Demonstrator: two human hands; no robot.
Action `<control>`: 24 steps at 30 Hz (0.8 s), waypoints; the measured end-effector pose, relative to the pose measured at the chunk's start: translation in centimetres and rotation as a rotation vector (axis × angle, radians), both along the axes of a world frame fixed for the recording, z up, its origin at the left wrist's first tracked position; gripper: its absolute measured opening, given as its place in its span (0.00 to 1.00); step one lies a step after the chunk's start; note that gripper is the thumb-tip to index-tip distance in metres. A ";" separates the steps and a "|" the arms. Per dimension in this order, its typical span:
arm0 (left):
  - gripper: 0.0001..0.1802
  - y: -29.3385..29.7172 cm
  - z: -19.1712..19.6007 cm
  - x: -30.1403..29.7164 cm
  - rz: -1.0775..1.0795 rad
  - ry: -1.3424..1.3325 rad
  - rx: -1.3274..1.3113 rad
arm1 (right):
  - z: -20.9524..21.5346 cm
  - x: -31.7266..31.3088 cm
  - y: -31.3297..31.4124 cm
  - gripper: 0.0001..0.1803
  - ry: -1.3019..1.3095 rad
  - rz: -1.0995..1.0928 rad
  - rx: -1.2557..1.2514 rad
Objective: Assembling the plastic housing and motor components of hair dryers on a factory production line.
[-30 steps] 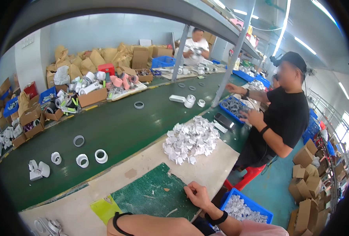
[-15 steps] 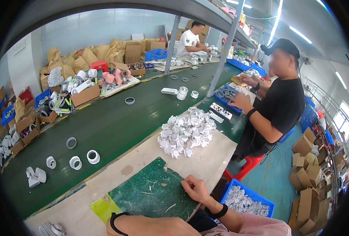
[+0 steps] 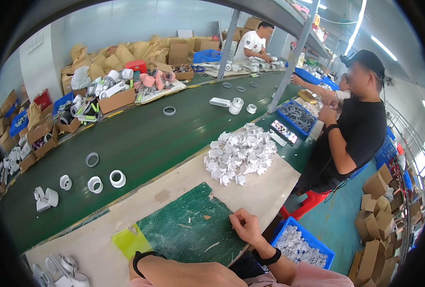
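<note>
My right hand (image 3: pixel 246 226) rests at the right edge of a worn dark green mat (image 3: pixel 174 229), its fingers curled in with nothing visible in them. From the lower edge my left forearm (image 3: pixel 188 274) reaches leftward, a black band around the wrist. The left hand itself lies outside the picture. Left of that wrist sit white plastic parts with round collars (image 3: pixel 69 272), partly cut off by the lower rim. A yellow-green sheet (image 3: pixel 128 243) pokes out beside the mat. Farther back on the bench is a heap of small white plastic pieces (image 3: pixel 241 154).
A green conveyor belt (image 3: pixel 140 143) runs alongside, carrying white collars (image 3: pixel 117 178) and grey rings (image 3: pixel 92 159). A blue crate of small white pieces (image 3: pixel 328 248) stands below on the right. A co-worker (image 3: pixel 361 119) sits near a blue tray of grey rings (image 3: pixel 313 126). A metal post (image 3: pixel 289 69) rises between.
My view has shifted, bringing more of the white parts at lower left into sight. My right hand stays by the mat's edge. The seated co-worker's hands have moved up from the blue tray.
</note>
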State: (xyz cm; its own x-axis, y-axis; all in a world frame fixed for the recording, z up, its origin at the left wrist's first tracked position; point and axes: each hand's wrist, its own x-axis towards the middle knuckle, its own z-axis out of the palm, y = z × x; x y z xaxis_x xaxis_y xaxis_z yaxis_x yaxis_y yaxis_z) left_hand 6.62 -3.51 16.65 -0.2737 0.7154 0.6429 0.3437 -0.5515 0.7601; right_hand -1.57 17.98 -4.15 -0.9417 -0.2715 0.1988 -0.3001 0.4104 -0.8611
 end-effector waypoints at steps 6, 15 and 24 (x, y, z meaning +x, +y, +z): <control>0.15 0.0 -0.2 -0.1 0.060 0.133 -0.107 | 0.4 0.0 -0.3 0.08 0.010 0.003 -0.004; 0.21 1.9 -1.0 -1.2 -0.059 0.046 -0.047 | 0.4 0.1 -0.2 0.09 0.055 -0.033 -0.068; 0.26 1.9 -1.9 -1.4 -0.018 0.040 -0.013 | 0.0 0.2 -0.4 0.08 0.014 -0.019 -0.106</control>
State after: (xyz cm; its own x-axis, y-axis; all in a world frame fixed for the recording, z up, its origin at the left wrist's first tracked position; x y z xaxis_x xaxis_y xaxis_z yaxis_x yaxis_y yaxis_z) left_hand 5.23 -1.61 14.75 -0.2350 0.7281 0.6439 0.3640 -0.5483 0.7529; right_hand -1.38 17.54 -4.15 -0.9433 -0.2308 0.2384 -0.3054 0.3230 -0.8958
